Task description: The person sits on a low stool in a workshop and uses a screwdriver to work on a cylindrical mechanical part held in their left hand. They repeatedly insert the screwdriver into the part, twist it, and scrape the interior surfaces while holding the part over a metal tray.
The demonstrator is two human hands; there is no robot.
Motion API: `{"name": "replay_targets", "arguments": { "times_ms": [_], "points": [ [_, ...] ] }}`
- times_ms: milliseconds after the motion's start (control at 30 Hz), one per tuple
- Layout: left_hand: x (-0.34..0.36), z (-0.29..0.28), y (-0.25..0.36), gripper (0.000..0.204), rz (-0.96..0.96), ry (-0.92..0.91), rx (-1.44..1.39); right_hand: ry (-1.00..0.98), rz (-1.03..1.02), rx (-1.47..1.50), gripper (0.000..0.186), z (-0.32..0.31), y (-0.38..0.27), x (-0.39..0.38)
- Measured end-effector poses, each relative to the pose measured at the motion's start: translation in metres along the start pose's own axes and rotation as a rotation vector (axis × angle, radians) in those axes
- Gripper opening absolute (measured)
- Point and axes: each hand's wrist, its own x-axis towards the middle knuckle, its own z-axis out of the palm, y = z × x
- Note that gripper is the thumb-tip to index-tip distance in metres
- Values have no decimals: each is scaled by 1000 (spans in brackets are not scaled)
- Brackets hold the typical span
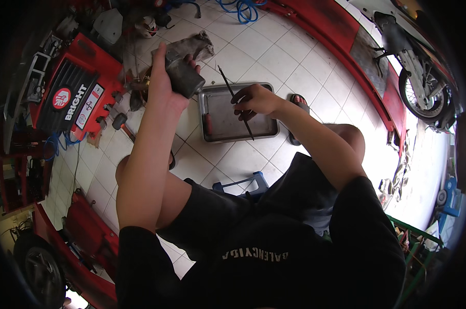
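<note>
My left hand (168, 82) grips a dark, dull, rounded block-like part (186, 78), raised over the upper left of the steel tray (266, 129). A crumpled grey rag (204, 49) lies behind it on the floor. My right hand (253, 103) holds a long, thin dark rod (225, 78) slanting over the tray, its fingers curled round the middle. A red-handled object (208, 123) lies inside the tray at its left. Fine wire-like strands show near the rod's upper tip.
A red machine (71, 64) and hammer (120, 121) are at left, a blue hose (245, 13) behind. A motorcycle (420, 87) stands on a red lift (341, 51) at right. A blue stool (258, 180) is below me; a tyre (37, 262) sits lower left.
</note>
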Motion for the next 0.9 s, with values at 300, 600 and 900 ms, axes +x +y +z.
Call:
{"name": "replay_targets", "arguments": {
  "times_ms": [300,600,900],
  "points": [
    [-18,-3,21,49,136,-73,-55,143,265,34,28,40,126,53],
    [-31,-19,63,32,100,-47,-171,372,294,145,30,74,246,116],
    [-33,-46,87,31,190,27,-197,367,632,269,19,126,280,121]
  ]
}}
